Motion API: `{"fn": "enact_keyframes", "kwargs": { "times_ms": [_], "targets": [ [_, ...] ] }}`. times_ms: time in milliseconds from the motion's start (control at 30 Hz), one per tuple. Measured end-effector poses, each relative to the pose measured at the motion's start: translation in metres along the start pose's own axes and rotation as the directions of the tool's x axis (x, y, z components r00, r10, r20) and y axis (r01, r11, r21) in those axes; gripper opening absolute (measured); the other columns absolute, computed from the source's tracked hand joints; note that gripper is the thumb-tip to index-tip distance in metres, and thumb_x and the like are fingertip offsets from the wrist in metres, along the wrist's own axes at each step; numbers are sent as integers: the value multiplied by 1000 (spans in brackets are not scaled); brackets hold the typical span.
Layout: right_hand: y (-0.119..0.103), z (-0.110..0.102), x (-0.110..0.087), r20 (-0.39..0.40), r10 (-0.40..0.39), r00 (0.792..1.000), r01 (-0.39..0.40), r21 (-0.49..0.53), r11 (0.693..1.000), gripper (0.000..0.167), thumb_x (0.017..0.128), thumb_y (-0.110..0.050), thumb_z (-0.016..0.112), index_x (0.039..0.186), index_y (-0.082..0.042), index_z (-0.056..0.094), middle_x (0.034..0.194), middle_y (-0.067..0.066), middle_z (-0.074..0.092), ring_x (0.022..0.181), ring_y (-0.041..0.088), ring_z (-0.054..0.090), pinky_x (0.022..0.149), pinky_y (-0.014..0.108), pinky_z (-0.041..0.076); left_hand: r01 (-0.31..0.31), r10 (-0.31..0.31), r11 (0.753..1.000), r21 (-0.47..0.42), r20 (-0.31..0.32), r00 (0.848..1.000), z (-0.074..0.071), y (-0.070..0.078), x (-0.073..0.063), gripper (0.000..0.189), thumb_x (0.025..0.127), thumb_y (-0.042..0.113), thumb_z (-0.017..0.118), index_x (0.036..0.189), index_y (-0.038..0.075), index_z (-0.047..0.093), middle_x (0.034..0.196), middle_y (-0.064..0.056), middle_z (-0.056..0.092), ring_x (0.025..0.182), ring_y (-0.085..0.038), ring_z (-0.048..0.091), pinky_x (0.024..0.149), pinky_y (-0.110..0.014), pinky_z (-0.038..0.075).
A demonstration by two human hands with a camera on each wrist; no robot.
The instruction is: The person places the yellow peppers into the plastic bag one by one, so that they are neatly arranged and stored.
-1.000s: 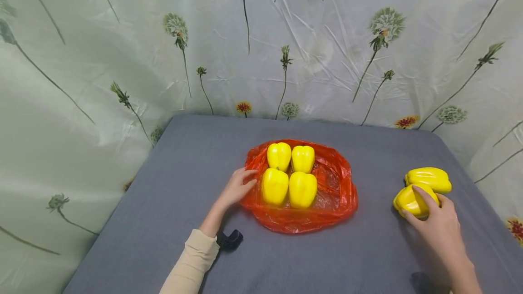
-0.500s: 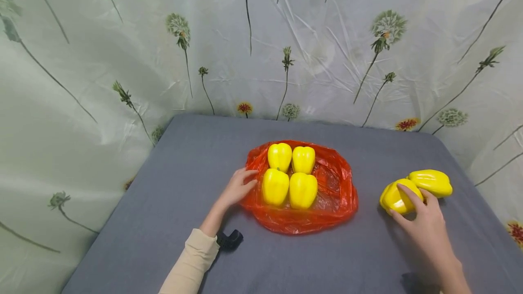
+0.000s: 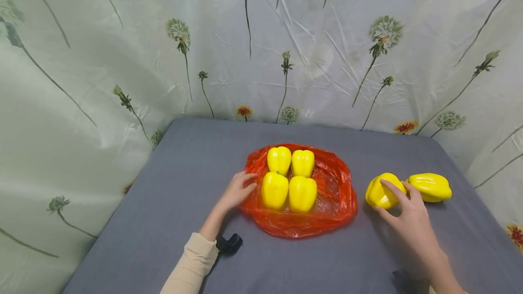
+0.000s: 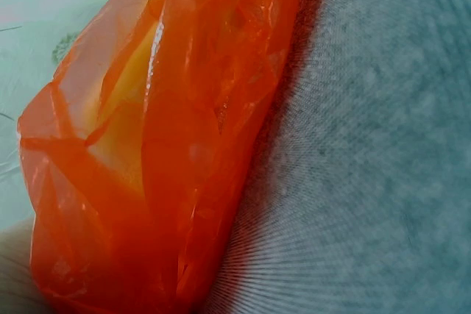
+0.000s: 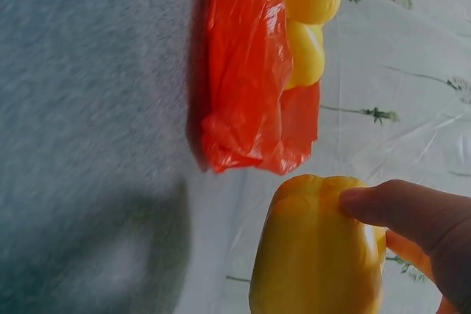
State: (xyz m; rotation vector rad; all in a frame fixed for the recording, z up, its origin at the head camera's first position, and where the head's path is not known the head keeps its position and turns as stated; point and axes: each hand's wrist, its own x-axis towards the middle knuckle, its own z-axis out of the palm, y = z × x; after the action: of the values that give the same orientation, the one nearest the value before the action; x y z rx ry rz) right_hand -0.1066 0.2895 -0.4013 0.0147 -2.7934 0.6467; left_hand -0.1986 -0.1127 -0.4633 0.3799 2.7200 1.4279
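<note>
In the head view a red plastic bag [image 3: 347, 194] lies with its mouth wide, several yellow bell peppers [image 3: 274, 190] standing inside. My left hand [image 3: 237, 191] holds the bag's left rim, its fingers over the edge. In the left wrist view the bag [image 4: 199, 130] covers most of the picture, a yellow pepper showing dimly through it. My right hand [image 3: 412, 217] grips another yellow bell pepper [image 3: 382, 190] to the right of the bag, apart from it. That pepper [image 5: 316, 248] fills the lower part of the right wrist view, the thumb pressed on it.
One more yellow bell pepper [image 3: 430, 187] lies on its side on the grey tabletop [image 3: 196, 153], just right of the gripped one. A floral curtain [image 3: 229, 35] hangs behind the table. Black straps are at both wrists.
My right hand has moved left toward the bag with the gripped bell pepper, away from the one lying at the right. The left hand stays at the bag's rim.
</note>
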Motion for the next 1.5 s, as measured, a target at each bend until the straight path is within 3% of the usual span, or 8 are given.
{"fn": "enact_keyframes", "kwargs": {
  "times_ms": [267, 767, 1167, 1367, 1500],
  "targets": [
    [-14, 7, 10, -18, -72, 997, 73, 43, 996, 68, 71, -8, 77, 133, -14, 49, 134, 33, 32, 110, 51, 39, 81, 72, 39, 6, -6, 1000, 25, 9, 1000, 1, -2, 0, 36, 92, 16, 56, 126, 4, 58, 136, -18, 51, 129, -35, 40, 108, -54, 35],
    [-35, 24, 34, -68, -249, 966, 256, 121, 959, 66, 70, -3, 77, 131, -14, 52, 137, 31, 33, 115, 49, 40, 80, 68, 44, -4, 4, 1000, 1, 5, 1000, 0, -1, -3, 36, 92, 15, 55, 126, 3, 57, 137, -20, 49, 131, -37, 38, 108, -56, 32],
    [-47, 43, 56, 46, -326, 944, 315, 158, 936, 64, 72, -3, 76, 131, -15, 52, 140, 26, 32, 121, 45, 37, 85, 62, 48, -7, 7, 1000, 29, 3, 1000, 1, -7, 2, 35, 92, 15, 54, 126, 5, 58, 138, -20, 48, 130, -38, 39, 108, -55, 32],
    [-47, 56, 65, 123, -372, 920, 348, 180, 920, 64, 74, -7, 76, 132, -15, 51, 142, 25, 31, 124, 42, 36, 85, 58, 50, 8, -8, 1000, 4, 19, 1000, 1, -11, -1, 37, 93, 19, 53, 128, 6, 57, 139, -20, 47, 130, -38, 39, 108, -56, 32],
    [-47, 63, 70, 113, -423, 899, 395, 207, 895, 63, 74, -6, 76, 132, -14, 51, 142, 24, 32, 125, 41, 36, 86, 57, 50, -61, 61, 998, 1, -7, 998, 0, -9, -4, 39, 94, 26, 51, 127, 6, 57, 137, -21, 48, 129, -39, 38, 107, -56, 34]
  ]
}}
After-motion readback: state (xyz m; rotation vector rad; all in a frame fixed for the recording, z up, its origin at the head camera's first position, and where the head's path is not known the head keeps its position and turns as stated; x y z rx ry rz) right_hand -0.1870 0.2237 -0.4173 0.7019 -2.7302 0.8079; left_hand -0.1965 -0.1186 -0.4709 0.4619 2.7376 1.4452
